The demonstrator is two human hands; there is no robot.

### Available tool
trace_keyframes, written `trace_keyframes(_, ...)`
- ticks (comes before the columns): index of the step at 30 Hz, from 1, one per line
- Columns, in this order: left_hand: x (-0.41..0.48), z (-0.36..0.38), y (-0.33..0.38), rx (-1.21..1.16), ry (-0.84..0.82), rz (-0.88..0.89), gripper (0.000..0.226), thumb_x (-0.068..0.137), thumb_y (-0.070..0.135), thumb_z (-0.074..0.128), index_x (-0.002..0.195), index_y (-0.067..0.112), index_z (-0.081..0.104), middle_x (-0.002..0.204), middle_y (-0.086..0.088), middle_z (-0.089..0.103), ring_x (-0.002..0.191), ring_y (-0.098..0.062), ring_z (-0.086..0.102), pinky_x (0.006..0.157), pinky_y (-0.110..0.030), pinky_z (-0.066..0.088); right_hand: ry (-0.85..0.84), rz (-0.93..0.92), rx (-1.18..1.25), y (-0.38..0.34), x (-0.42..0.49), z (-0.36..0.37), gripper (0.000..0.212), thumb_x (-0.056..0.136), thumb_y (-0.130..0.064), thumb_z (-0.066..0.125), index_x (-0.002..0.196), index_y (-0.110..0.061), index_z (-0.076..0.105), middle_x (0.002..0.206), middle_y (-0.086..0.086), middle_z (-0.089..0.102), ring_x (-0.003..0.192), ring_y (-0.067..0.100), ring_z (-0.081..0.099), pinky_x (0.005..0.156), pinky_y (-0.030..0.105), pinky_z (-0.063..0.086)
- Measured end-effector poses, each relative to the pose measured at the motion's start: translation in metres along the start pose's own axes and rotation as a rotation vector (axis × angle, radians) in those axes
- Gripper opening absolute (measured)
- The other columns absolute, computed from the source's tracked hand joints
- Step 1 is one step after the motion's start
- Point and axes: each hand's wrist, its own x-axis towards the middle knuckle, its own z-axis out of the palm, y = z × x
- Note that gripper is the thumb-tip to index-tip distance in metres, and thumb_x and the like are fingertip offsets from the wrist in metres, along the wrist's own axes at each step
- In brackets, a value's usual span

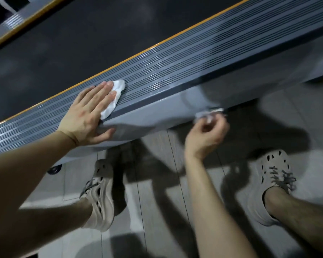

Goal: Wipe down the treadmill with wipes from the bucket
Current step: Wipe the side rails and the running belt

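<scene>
Two bare forearms reach forward from the camera, left forearm and right forearm, above two legs.

1. Left hand: lies flat with fingers straight and together, pressing a white wipe onto the ribbed side rail of the treadmill. The wipe shows past the fingertips and along the outer edge of the palm. The thumb hangs over the rail's edge onto the grey side panel.
2. Right hand: sits lower than the left and to its right, at the bottom edge of the side panel. Its fingers are curled, pinching a crumpled wipe. This region is motion-blurred, so the exact contact with the panel cannot be told.
3. Beyond the left hand's fingertips, an orange strip separates the rail from the dark belt.
4. Below the hands, a left shoe and a right shoe, both beige and perforated, stand on the grey tiled floor, one under each wrist, well apart.
5. Beneath the panel, beside the left forearm, a small dark wheel touches the floor.
</scene>
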Motion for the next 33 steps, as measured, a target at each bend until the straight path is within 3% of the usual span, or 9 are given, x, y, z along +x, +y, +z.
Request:
trace_keyframes(3, 0.0, 0.0, -0.001, -0.016, 0.005, 0.005, 0.084, 0.099, 0.044, 0.056, 0.163, -0.005, 0.031, 0.173, -0.026, 0.023, 0.161, -0.044, 0.022, 0.123, -0.068, 0.029, 0.099, -0.052, 0.041, -0.008, 0.027, 0.007, 0.023, 0.092, 0.001, 0.064, 0.115, 0.005, 0.068, 0.112, 0.022, 0.062, 0.098, 0.035, 0.065, 0.084, 0.047, 0.056)
trace_keyframes(5, 0.0, 0.002, -0.001, -0.047, 0.011, 0.01, 0.075, 0.104, 0.037, 0.048, 0.164, -0.005, 0.03, 0.173, -0.026, 0.022, 0.161, -0.044, 0.022, 0.122, -0.069, 0.028, 0.021, -0.15, 0.064, -0.031, -0.016, 0.021, 0.024, 0.089, 0.01, 0.065, 0.113, 0.008, 0.069, 0.11, 0.026, 0.061, 0.1, 0.036, 0.062, 0.09, 0.036, 0.054)
trace_keyframes(8, 0.0, 0.002, -0.003, -0.086, 0.024, 0.018, 0.067, 0.108, 0.032, 0.041, 0.165, -0.002, 0.029, 0.174, -0.024, 0.022, 0.162, -0.042, 0.021, 0.122, -0.069, 0.028, -0.359, -0.315, 0.056, -0.061, -0.108, 0.028, 0.031, 0.086, 0.015, 0.067, 0.111, -0.001, 0.074, 0.111, 0.02, 0.059, 0.1, 0.032, 0.061, 0.091, 0.033, 0.052)
trace_keyframes(11, -0.002, 0.001, -0.002, -0.152, 0.054, 0.032, 0.062, 0.111, 0.027, 0.041, 0.165, -0.001, 0.031, 0.174, -0.022, 0.024, 0.162, -0.04, 0.023, 0.124, -0.066, 0.028, -0.65, -0.742, -0.04, -0.047, -0.117, 0.025, 0.029, 0.089, 0.009, 0.068, 0.109, -0.009, 0.078, 0.108, 0.016, 0.062, 0.096, 0.034, 0.063, 0.088, 0.042, 0.055)
trace_keyframes(15, -0.026, -0.007, 0.009, -0.156, 0.186, -0.035, 0.044, 0.111, 0.012, 0.049, 0.154, 0.003, 0.053, 0.16, -0.016, 0.052, 0.145, -0.038, 0.052, 0.115, -0.054, 0.044, -0.377, -0.726, -0.229, -0.034, -0.034, 0.009, 0.04, 0.081, 0.007, 0.061, 0.116, -0.008, 0.075, 0.119, 0.021, 0.061, 0.107, 0.039, 0.063, 0.098, 0.045, 0.053)
trace_keyframes(18, -0.065, -0.023, 0.012, -0.172, 0.193, -0.094, 0.036, 0.113, 0.012, 0.046, 0.141, 0.009, 0.068, 0.144, -0.007, 0.068, 0.119, -0.035, 0.066, 0.097, -0.047, 0.055, -0.321, -0.604, -0.301, -0.043, -0.036, 0.008, 0.032, 0.09, 0.001, 0.056, 0.118, -0.007, 0.072, 0.122, 0.013, 0.059, 0.115, 0.016, 0.057, 0.106, 0.04, 0.048)
trace_keyframes(23, -0.142, -0.054, 0.007, -0.13, -0.004, -0.264, 0.047, 0.095, 0.014, 0.044, 0.128, 0.021, 0.078, 0.124, -0.006, 0.076, 0.104, -0.036, 0.074, 0.075, -0.046, 0.062, -0.935, -1.569, -0.254, -0.068, -0.126, 0.056, 0.025, 0.095, 0.001, 0.057, 0.111, -0.012, 0.072, 0.117, 0.012, 0.066, 0.107, 0.034, 0.06, 0.086, 0.045, 0.049)
trace_keyframes(28, -0.193, -0.055, -0.002, -0.046, -0.041, -0.451, 0.042, 0.094, 0.021, 0.047, 0.121, 0.021, 0.079, 0.114, -0.01, 0.075, 0.099, -0.039, 0.071, 0.068, -0.048, 0.06, -1.064, -2.002, -0.438, -0.073, -0.042, 0.045, 0.027, 0.1, 0.0, 0.052, 0.122, -0.009, 0.064, 0.125, 0.014, 0.061, 0.113, 0.037, 0.059, 0.087, 0.048, 0.048)
trace_keyframes(33, -0.212, -0.025, -0.007, -0.033, -0.057, -0.546, 0.026, 0.09, 0.02, 0.071, 0.113, 0.022, 0.084, 0.17, -0.02, 0.032, 0.156, -0.04, 0.033, 0.115, -0.059, 0.04, -1.069, -2.127, -0.685, -0.078, 0.014, 0.027, 0.025, 0.097, -0.008, 0.058, 0.118, -0.008, 0.072, 0.13, 0.018, 0.062, 0.116, 0.042, 0.061, 0.089, 0.05, 0.048)
